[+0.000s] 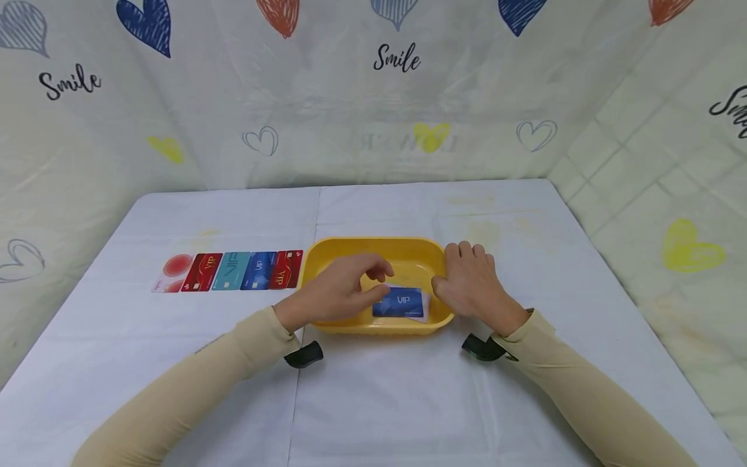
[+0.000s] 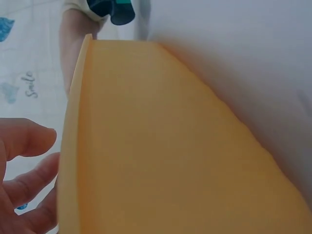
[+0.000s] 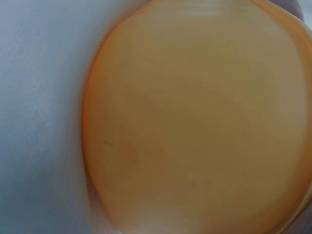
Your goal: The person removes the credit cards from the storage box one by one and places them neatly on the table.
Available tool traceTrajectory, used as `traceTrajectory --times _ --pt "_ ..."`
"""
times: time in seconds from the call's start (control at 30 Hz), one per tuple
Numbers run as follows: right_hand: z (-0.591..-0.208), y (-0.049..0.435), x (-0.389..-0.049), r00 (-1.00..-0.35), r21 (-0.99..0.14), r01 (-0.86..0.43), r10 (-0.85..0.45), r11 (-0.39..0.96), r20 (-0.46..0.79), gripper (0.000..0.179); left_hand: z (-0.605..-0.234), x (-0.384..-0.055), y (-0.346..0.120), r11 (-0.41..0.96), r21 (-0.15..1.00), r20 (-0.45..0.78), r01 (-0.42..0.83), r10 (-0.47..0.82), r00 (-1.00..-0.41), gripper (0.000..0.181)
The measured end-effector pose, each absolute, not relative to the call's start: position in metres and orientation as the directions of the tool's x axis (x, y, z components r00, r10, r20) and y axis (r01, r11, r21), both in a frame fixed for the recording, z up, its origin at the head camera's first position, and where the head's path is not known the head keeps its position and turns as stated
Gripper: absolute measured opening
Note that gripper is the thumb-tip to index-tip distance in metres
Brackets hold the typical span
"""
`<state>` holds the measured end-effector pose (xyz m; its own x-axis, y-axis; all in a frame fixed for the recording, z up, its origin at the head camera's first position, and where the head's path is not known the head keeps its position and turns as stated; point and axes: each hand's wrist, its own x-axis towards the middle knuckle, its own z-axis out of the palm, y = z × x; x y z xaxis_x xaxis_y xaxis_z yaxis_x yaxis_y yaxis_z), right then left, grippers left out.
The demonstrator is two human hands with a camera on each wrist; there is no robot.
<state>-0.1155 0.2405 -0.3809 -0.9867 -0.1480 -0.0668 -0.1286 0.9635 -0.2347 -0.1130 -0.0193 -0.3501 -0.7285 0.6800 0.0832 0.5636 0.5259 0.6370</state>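
A yellow plastic tray [image 1: 408, 254] sits on the table between the two hands. Inside it lies a blue VIP card [image 1: 404, 305], with the pale edge of another card [image 1: 426, 308] showing from underneath. My left hand [image 1: 341, 288] reaches over the tray's left part, fingers loosely bent and thumb tip right at the blue card's upper left corner. The left wrist view has that hand's fingers [image 2: 31, 181] parted above the rim, with nothing seen between them. At the tray's right end my right hand [image 1: 475, 282] grips the rim; the right wrist view is filled by the tray's wall [image 3: 195, 122].
Left of the tray a row of cards runs along the table: a white one with red circles [image 1: 177, 266], a red one [image 1: 201, 272], a teal one [image 1: 231, 270], a blue one [image 1: 259, 270] and another red one [image 1: 286, 269]. A white cloth [image 1: 385, 402] covers the table.
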Motion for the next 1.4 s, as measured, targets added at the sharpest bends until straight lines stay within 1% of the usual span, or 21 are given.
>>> traceTrajectory --times 0.17,0.47,0.57,0.8,1.4 --pt "-0.38 0.24 -0.116 -0.986 -0.231 -0.126 -0.147 0.965 -0.075 0.035 -0.35 -0.112 -0.011 0.53 0.645 0.065 0.55 0.68 -0.731 0.032" --pt "-0.381 0.24 -0.117 -0.985 -0.222 -0.129 -0.151 0.966 -0.085 0.035 -0.358 -0.114 0.001 0.484 0.69 0.043 0.538 0.715 -0.698 0.032" --pt "-0.381 0.24 -0.117 -0.985 -0.229 -0.132 -0.153 0.964 -0.078 0.033 -0.361 -0.114 0.004 0.477 0.688 0.043 0.546 0.725 -0.687 0.031" --pt "-0.382 0.242 -0.117 -0.986 -0.243 -0.146 -0.162 0.959 -0.047 0.026 -0.367 -0.115 0.008 0.484 0.679 0.038 0.552 0.728 -0.685 0.03" --pt "-0.382 0.24 -0.117 -0.987 -0.227 -0.145 -0.158 0.963 -0.041 0.026 -0.378 -0.12 0.013 0.517 0.685 -0.042 0.513 0.731 -0.681 0.03"
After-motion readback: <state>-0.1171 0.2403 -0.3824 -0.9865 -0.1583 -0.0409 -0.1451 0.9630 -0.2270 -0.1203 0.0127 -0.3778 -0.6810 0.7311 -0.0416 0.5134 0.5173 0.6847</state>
